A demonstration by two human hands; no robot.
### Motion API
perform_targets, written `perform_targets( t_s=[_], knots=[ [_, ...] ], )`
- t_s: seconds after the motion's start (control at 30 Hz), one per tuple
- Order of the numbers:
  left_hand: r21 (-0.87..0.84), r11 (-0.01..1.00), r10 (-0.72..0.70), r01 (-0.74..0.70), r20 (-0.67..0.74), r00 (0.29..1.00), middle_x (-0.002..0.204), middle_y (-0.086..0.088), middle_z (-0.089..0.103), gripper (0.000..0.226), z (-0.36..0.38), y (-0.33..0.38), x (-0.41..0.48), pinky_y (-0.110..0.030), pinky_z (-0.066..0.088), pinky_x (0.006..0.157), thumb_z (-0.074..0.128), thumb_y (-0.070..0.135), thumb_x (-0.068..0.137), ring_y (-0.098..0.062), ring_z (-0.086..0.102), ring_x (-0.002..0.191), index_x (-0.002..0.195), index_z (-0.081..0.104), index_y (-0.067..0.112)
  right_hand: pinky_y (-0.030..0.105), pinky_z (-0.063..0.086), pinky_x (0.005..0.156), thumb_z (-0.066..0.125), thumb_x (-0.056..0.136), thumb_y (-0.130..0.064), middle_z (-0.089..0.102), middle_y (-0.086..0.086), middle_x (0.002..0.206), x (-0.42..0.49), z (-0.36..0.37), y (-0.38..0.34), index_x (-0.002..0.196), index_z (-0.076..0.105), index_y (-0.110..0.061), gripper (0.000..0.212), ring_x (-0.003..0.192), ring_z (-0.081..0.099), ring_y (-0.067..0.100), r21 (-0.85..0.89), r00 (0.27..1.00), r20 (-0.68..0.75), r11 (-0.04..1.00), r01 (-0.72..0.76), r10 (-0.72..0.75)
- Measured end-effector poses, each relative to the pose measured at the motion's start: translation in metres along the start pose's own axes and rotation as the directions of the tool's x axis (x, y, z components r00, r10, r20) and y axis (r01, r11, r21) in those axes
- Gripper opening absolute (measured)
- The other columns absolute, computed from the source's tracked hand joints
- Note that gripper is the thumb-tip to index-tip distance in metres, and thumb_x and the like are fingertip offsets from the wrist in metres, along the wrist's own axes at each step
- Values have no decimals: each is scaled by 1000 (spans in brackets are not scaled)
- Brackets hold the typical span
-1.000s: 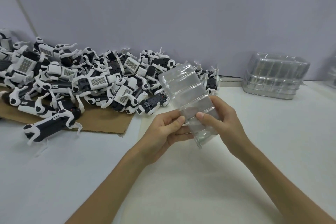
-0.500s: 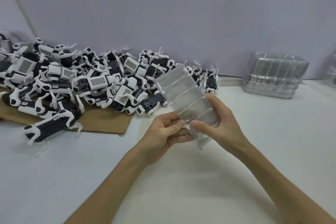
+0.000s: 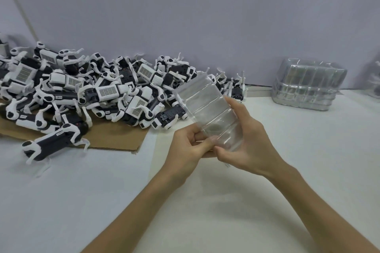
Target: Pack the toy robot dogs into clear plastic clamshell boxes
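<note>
Clamshell box [image 3: 207,109], empty, is pinched by left hand [image 3: 188,149] and right hand [image 3: 254,146].

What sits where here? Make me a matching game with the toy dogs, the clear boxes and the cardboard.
Things:
1. clamshell
2. dogs
3. stack of boxes
4. cardboard

Places:
A. far right, by the wall
B. flat under the pile
C. held by left hand and right hand
D. heaped at left

Pairs: 1-C, 2-D, 3-A, 4-B
</note>
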State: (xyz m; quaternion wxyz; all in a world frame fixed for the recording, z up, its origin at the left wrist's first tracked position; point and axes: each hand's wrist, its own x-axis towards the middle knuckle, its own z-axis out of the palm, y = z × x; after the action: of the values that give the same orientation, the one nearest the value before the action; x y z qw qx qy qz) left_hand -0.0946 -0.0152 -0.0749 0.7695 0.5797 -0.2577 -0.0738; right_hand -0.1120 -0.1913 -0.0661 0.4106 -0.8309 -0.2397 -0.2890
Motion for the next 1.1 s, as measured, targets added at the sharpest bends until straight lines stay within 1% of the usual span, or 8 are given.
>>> perform_targets(
  t_s=[0.23, 0.4, 0.53, 0.7, 0.87, 0.97, 1.03, 1.1],
  knots=[
    [54, 998, 33, -33, -2, 999, 87, -6, 78, 29, 0, 3, -1, -28, 60, 66, 51, -14, 96, -24, 77, 78, 108, 64, 9, 20, 54, 79, 87, 61, -32, 59, -29, 114, 5, 3, -3, 148, 41, -27, 99, 90, 67, 6, -172, 993, -73, 982, 74, -88],
    [64, 997, 39, -37, -41, 998, 82, -9, 77, 30, 3, 3, 2, -29, 60, 65, 53, -15, 95, -28, 76, 76, 103, 66, 11, 15, 49, 88, 89, 61, -53, 63, -18, 121, 8, 1, -1, 147, 46, -24, 100, 102, 61, -7, -210, 991, -114, 976, 47, -73],
    [86, 996, 45, -40, -66, 997, 79, -12, 76, 30, 2, 0, 4, -30, 61, 65, 54, -16, 94, -29, 76, 75, 100, 67, 10, 15, 48, 90, 92, 59, -50, 66, -8, 124, 7, -1, 1, 145, 51, -18, 100, 106, 61, -4, -247, 987, -141, 968, 43, -80],
    [83, 996, 23, -16, -91, 996, 72, -10, 75, 26, 6, 1, 6, -30, 61, 63, 54, -17, 94, -23, 75, 68, 94, 66, 7, 6, 41, 89, 83, 59, -43, 65, -11, 112, 9, -4, 5, 139, 58, -13, 89, 101, 53, -16, -285, 981, -173, 958, 30, -82],
    [79, 996, -30, 39, -117, 993, 73, -10, 74, 23, 9, -1, 10, -29, 60, 62, 57, -13, 94, -21, 69, 63, 96, 66, 7, 15, 52, 74, 75, 59, -41, 63, -10, 97, 10, -10, 2, 132, 65, -11, 79, 76, 61, 2, -307, 976, -191, 951, 44, -107],
    [120, 987, -93, 107, -121, 988, 72, -5, 74, 22, -10, 0, 7, -26, 59, 61, 54, -14, 95, -17, 68, 61, 93, 64, 6, 22, 55, 66, 72, 63, -39, 67, -5, 93, 14, -38, 6, 129, 66, -14, 70, 65, 66, 12, -256, 908, -417, 964, -70, -45],
    [128, 978, -149, 165, -127, 981, 72, -4, 73, 22, -29, 0, 8, -26, 57, 61, 50, -14, 96, -19, 67, 63, 94, 62, 4, 22, 55, 71, 75, 67, -37, 67, 2, 95, 16, -62, 16, 138, 59, -20, 75, 68, 64, -2, -186, 821, -571, 969, -164, 29],
    [12, 981, -189, 194, -163, 968, 73, -3, 71, 20, -35, -2, 11, -26, 57, 64, 46, -12, 98, -20, 66, 67, 101, 60, 3, 12, 46, 84, 78, 68, -33, 69, 8, 98, 11, -67, 25, 144, 52, -19, 81, 76, 59, -12, -245, 814, -579, 944, -219, 39]
  ],
)
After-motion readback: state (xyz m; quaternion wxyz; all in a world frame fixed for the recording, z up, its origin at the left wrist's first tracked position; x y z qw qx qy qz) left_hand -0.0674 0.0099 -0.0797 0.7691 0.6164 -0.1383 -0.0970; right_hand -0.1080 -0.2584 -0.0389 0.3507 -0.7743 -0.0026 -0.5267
